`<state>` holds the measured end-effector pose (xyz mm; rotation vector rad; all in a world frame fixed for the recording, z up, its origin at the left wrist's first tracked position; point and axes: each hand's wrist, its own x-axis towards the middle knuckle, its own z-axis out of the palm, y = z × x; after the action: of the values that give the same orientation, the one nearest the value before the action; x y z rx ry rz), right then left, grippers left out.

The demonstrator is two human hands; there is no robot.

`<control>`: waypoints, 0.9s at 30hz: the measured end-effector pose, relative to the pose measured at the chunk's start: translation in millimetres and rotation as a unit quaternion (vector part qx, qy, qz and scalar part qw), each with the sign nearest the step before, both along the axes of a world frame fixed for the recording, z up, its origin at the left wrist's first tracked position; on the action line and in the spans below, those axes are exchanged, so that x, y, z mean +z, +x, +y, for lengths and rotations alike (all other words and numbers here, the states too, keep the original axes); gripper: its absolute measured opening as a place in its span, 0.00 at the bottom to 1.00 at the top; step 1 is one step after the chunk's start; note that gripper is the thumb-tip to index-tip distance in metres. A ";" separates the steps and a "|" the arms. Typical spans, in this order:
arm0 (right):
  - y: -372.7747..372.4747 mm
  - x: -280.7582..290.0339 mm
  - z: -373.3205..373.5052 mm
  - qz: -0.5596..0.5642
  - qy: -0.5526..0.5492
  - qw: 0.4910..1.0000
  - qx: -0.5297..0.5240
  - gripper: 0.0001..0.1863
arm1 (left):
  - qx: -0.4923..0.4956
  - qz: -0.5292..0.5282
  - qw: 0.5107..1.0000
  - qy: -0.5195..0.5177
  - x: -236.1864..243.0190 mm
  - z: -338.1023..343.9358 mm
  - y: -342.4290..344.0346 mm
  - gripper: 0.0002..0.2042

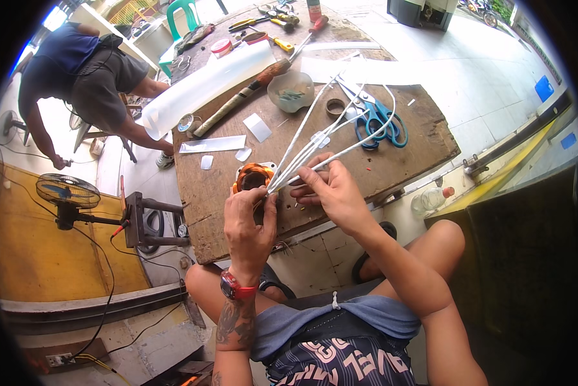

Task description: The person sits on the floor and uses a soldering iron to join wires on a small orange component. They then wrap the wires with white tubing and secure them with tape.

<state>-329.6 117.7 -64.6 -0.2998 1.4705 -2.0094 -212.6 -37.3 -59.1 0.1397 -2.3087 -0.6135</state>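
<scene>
The left hand, a red watch on its wrist, pinches the near ends of a bundle of white sleeved wires between thumb and fingertips, right beside a small motor stator with copper-orange windings, which sits at the near-left part of the wooden workbench; whether that hand also grips the stator is hidden. The right hand grasps some of the wires between thumb and forefinger, though how many cannot be told. Their loose lengths fan out toward the far side, one curving over teal-handled scissors on the right. A brown tape roll lies just left of the scissors, and a translucent bowl of small pieces farther left. Far left, another person bends down, beyond a black fan.
</scene>
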 end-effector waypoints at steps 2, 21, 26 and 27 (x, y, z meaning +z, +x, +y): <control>-0.3 -1.0 -1.9 -0.012 -0.004 1.000 -0.017 0.17 | 0.000 -0.001 1.000 0.002 -0.2 -0.3 0.0 0.12; 2.1 -2.6 -2.6 0.008 -0.054 0.998 0.007 0.18 | -0.005 -0.015 0.988 -0.152 11.3 -4.7 -6.4 0.10; 3.8 -3.7 -3.0 0.146 0.016 0.989 -0.008 0.17 | -0.014 -0.036 0.988 -0.151 4.9 -7.4 -9.1 0.12; 3.0 -4.0 -2.7 0.150 0.026 0.988 -0.003 0.17 | -0.016 -0.040 0.988 -0.151 3.4 -7.9 -9.2 0.12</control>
<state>-326.6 115.0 -68.6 -0.5966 1.7026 -1.9919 -221.8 -45.2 -55.7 -0.0183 -2.4554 -0.2708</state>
